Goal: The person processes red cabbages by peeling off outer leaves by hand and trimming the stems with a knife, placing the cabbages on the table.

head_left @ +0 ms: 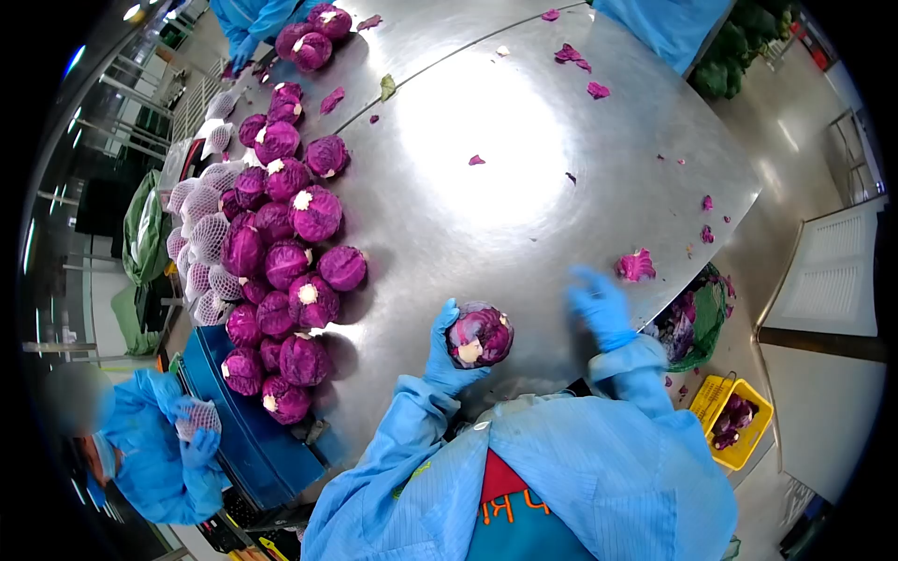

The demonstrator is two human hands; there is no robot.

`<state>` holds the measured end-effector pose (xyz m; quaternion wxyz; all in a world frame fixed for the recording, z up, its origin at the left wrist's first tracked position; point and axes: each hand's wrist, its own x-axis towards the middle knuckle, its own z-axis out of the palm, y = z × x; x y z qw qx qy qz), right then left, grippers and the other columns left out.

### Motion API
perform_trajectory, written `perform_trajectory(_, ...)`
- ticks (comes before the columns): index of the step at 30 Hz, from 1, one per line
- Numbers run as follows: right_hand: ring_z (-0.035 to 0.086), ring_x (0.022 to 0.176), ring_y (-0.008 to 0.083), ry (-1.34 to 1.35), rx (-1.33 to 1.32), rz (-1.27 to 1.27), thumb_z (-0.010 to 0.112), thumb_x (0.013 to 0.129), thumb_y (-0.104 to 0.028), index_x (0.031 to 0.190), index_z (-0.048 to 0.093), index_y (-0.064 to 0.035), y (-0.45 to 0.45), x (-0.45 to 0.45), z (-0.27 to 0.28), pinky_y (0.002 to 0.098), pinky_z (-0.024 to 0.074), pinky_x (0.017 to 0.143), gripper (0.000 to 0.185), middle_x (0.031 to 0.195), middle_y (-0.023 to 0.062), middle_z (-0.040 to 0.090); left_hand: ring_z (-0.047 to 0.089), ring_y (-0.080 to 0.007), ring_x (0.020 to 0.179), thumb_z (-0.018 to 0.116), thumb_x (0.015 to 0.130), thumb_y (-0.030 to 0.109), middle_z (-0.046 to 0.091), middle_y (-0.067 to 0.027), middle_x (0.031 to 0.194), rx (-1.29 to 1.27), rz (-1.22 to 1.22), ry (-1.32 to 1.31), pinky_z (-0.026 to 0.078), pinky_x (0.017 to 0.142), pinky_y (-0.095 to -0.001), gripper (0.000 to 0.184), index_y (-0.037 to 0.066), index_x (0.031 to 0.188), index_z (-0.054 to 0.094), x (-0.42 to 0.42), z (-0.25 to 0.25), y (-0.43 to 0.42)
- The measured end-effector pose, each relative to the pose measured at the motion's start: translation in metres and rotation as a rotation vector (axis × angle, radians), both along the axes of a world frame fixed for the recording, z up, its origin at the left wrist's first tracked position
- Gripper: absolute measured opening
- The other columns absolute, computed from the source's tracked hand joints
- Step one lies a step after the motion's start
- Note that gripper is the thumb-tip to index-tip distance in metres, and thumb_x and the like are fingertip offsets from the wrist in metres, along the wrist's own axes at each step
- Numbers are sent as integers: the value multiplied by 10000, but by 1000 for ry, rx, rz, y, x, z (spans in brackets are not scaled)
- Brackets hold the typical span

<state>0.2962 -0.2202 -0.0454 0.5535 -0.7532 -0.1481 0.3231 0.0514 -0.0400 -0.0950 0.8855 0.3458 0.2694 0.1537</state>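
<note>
My left hand [449,353], in a blue glove, is closed around the side of a red cabbage [482,335] just above the metal table [449,252]. The cabbage's pale cut stem faces toward me, and its outer leaves look dull and purple. To the right, my gloved right hand [601,307] is apart from the cabbage, its fingers smeared by motion. A loose purple leaf [636,266] lies on the table beyond that hand.
Many red cabbages [285,265] are piled along the table's left side, beside several cabbages in white foam nets [201,224]. A co-worker [154,439] at lower left holds a netted one. A green-lined bin [708,327] and a yellow crate [762,411] stand right.
</note>
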Motion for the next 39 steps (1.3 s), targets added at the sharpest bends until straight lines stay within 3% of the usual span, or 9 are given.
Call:
perform_trajectory(1,586,853,166,115,-152,181,744,806,-344,1239,577,-37,20,-21,2,290,495,788,557,1064,87,646,469,-265,1227,850,652,315,386,-140,1386,236,-8,91,388,1052,-388,937,75,1370,297,-4,-1,3)
perform_trajectory(3,580,787,146,237,81,275,765,778,-377,1225,583,-25,48,-68,-23,281,501,737,597,966,83,653,447,-287,1238,889,595,341,364,-161,1383,1130,-101,177,373,1056,-380,1022,49,1368,289,-8,39,8)
perform_trajectory(6,586,739,148,574,-106,361,776,766,-383,1218,580,-16,67,-65,18,287,508,681,615,930,79,651,427,-270,1235,891,609,332,400,-156,1325,606,67,502,357,1053,-369,986,22,1336,302,11,64,-7)
perform_trajectory(9,602,676,177,542,-162,422,760,785,-388,1206,574,-2,69,-60,17,307,507,603,601,959,76,657,430,-269,1224,905,583,347,401,-160,1308,615,146,713,378,1028,-361,1042,23,1352,282,21,71,-12)
perform_trajectory(15,654,651,334,-514,14,478,608,890,-327,1125,599,-85,63,-83,-13,427,512,554,337,792,169,659,528,-254,1127,912,568,313,495,-171,1248,482,131,620,450,966,-343,1010,-38,1338,361,16,56,-4)
perform_trajectory(27,668,674,316,-413,41,302,642,835,-225,906,580,-89,45,-66,-44,398,537,601,166,763,148,668,550,-238,1112,922,542,280,536,-163,1230,396,132,540,456,966,-350,984,-51,1314,410,9,57,1)
perform_trajectory(32,642,684,356,-765,-445,125,580,891,-281,1018,622,-147,8,10,-51,441,511,613,190,774,171,653,558,-221,1091,924,539,212,556,-130,1216,163,172,376,454,968,-350,927,-31,1299,450,-4,39,4)
perform_trajectory(35,652,716,293,-917,-383,-4,600,894,-258,1146,609,-136,2,39,-27,388,522,648,280,862,138,672,558,-219,1089,920,543,209,554,-130,1218,327,75,424,453,968,-354,928,-31,1304,445,1,40,3)
perform_trajectory(39,574,790,92,-240,-117,353,722,819,-252,1149,659,-124,40,-14,14,263,488,746,359,926,24,669,561,-217,1084,919,544,216,550,-139,1216,259,37,429,464,955,-353,936,-41,1304,437,5,39,11)
